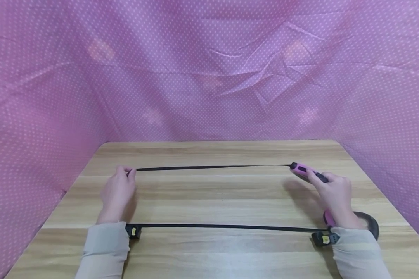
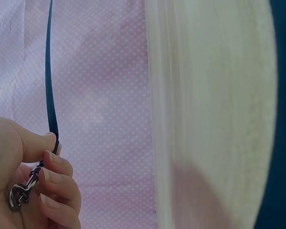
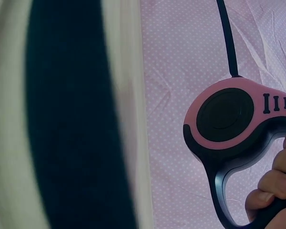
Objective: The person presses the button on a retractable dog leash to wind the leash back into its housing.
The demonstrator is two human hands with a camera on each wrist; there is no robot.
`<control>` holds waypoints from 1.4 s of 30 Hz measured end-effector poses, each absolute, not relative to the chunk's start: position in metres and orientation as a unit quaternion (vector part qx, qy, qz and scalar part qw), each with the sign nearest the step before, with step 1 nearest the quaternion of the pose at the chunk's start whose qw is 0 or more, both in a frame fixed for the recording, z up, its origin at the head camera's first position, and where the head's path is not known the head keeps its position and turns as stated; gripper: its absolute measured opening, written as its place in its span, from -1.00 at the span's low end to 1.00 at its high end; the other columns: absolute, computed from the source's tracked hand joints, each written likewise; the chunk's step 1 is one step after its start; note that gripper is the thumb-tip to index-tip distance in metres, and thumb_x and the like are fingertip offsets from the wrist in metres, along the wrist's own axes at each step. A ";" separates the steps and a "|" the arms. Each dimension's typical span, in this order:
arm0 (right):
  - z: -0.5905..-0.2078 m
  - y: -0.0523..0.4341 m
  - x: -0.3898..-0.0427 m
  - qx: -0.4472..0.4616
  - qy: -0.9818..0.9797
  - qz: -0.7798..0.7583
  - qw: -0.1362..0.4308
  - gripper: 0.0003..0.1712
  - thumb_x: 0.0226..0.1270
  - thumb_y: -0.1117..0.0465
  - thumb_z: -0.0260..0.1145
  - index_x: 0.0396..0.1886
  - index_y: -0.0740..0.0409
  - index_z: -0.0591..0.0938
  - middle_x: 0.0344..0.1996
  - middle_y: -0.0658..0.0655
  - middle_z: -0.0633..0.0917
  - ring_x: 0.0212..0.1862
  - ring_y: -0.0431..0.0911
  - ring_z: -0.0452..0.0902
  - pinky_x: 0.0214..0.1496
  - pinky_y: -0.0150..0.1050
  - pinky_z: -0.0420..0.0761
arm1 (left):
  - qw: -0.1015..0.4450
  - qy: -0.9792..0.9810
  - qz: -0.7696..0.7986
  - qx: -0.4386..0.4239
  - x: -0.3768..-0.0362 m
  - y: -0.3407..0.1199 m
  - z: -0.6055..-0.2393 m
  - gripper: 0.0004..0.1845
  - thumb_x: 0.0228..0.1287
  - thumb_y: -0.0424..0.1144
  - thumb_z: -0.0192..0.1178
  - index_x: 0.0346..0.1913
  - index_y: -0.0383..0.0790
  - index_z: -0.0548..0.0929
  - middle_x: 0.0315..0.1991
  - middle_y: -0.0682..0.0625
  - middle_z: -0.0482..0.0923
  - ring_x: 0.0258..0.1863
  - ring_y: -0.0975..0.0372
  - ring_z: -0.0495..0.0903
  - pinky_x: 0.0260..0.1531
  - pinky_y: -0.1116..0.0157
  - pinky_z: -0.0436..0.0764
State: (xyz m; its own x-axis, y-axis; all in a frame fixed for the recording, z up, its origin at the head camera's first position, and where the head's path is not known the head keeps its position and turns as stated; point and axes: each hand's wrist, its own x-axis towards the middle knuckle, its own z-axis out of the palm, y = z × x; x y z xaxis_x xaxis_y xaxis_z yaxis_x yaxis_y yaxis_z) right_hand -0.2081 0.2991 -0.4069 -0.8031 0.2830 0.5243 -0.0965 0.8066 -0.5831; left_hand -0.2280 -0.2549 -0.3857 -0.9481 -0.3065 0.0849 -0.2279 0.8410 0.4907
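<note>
Woven black strap [image 1: 213, 167] – shiny metal clip [image 2: 20, 193], wood-grain table [image 1: 209, 201].

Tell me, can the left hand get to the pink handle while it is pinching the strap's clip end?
Probably not: the left hand pinches the strap by its clip, pulled out straight, and the pink handle sits at the far end in the right hand.

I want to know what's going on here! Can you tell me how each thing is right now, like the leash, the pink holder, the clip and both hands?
Leash strap: pulled out, stretched taut above the table between both hands.
Pink leash holder: gripped by its handle, off the table.
Metal clip: held inside the curled fingers; open or closed, cannot tell.
Left hand: pinches the strap's end.
Right hand: grips the holder.
Wooden table: bare wood showing below the hands.
</note>
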 end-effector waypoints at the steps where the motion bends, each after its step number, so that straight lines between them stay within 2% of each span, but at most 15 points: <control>1: -0.407 0.299 -0.208 -0.052 -0.900 0.303 0.309 -0.37 0.23 -0.04 0.40 -0.90 0.11 0.38 -0.92 -0.13 0.32 -0.75 -0.21 0.14 -0.62 -0.32 0.14 | 0.082 -0.956 -0.245 0.138 -0.228 -0.254 -0.385 -0.51 0.59 0.06 -0.26 0.24 -0.22 0.39 0.14 -0.39 0.55 0.04 -0.30 0.55 -0.30 -0.04 0.45; 10: -0.410 0.297 -0.207 -0.034 -0.894 0.307 0.325 -0.36 0.19 0.02 0.44 -0.93 0.09 0.33 -0.94 -0.13 0.28 -0.78 -0.25 0.08 -0.66 -0.34 0.11 | 0.081 -0.956 -0.250 0.132 -0.227 -0.250 -0.387 -0.52 0.59 0.06 -0.26 0.24 -0.22 0.40 0.16 -0.36 0.55 0.02 -0.29 0.56 -0.28 -0.04 0.45; 15: -0.410 0.296 -0.208 -0.032 -0.893 0.307 0.327 -0.37 0.17 0.04 0.45 -0.92 0.11 0.34 -0.92 -0.10 0.29 -0.79 -0.32 0.05 -0.65 -0.35 0.11 | 0.067 -0.956 -0.254 0.131 -0.227 -0.248 -0.385 -0.50 0.60 0.06 -0.27 0.29 -0.24 0.36 0.09 -0.35 0.57 -0.12 -0.17 0.60 -0.33 0.07 0.44; 18: -0.410 0.296 -0.208 -0.038 -0.894 0.307 0.324 -0.37 0.16 0.03 0.46 -0.92 0.11 0.34 -0.92 -0.12 0.29 -0.79 -0.34 0.03 -0.65 -0.35 0.11 | 0.062 -0.956 -0.255 0.132 -0.227 -0.248 -0.384 -0.49 0.60 0.06 -0.29 0.30 -0.24 0.34 0.08 -0.34 0.57 -0.13 -0.12 0.59 -0.32 0.08 0.43; 26: -0.407 0.295 -0.208 -0.038 -0.894 0.305 0.325 -0.40 0.16 0.04 0.46 -0.92 0.11 0.37 -0.92 -0.10 0.31 -0.77 -0.32 0.07 -0.64 -0.35 0.11 | 0.067 -0.957 -0.253 0.126 -0.227 -0.246 -0.382 -0.50 0.60 0.07 -0.28 0.27 -0.23 0.36 0.11 -0.35 0.56 -0.04 -0.22 0.58 -0.25 -0.01 0.44; 33: -0.405 0.294 -0.208 -0.039 -0.895 0.311 0.318 -0.38 0.20 0.02 0.43 -0.91 0.12 0.37 -0.93 -0.14 0.30 -0.76 -0.24 0.10 -0.65 -0.33 0.13 | 0.066 -0.958 -0.248 0.125 -0.226 -0.244 -0.383 -0.50 0.60 0.07 -0.29 0.26 -0.25 0.35 0.07 -0.36 0.57 -0.07 -0.19 0.59 -0.31 0.04 0.44; 37: -0.405 0.295 -0.208 -0.038 -0.892 0.313 0.323 -0.39 0.19 0.04 0.44 -0.92 0.12 0.38 -0.93 -0.12 0.31 -0.77 -0.28 0.08 -0.65 -0.34 0.12 | 0.070 -0.959 -0.245 0.123 -0.226 -0.243 -0.383 -0.50 0.60 0.07 -0.28 0.25 -0.25 0.37 0.05 -0.35 0.59 -0.12 -0.16 0.60 -0.34 0.06 0.43; 42: -0.406 0.294 -0.208 -0.030 -0.887 0.315 0.336 -0.41 0.14 0.06 0.47 -0.93 0.10 0.40 -0.92 -0.11 0.32 -0.78 -0.35 0.06 -0.66 -0.36 0.10 | 0.070 -0.961 -0.241 0.117 -0.225 -0.242 -0.384 -0.50 0.59 0.08 -0.29 0.23 -0.25 0.37 0.08 -0.36 0.58 -0.04 -0.22 0.59 -0.30 0.00 0.44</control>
